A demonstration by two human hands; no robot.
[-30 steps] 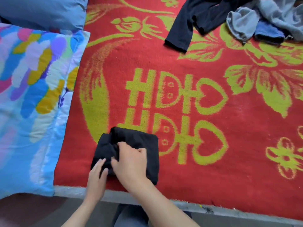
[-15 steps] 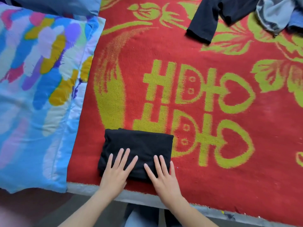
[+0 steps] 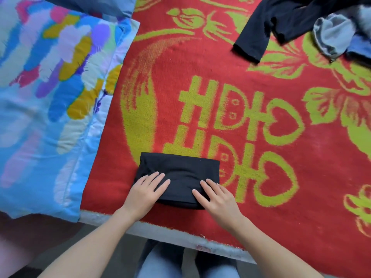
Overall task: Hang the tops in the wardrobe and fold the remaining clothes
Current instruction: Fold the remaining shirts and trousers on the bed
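Left hand and right hand are laid flat, fingers straight, apart, on the folded black fabric garment — likely pressed to flatten the fold. Garment is placed near the front edge of the red-and-green patterned blanket; unfolded dark and grey clothes are piled far right — colourful pillow at left.

both forearms reach forward, left hand and right hand lying flat, fingers straight.
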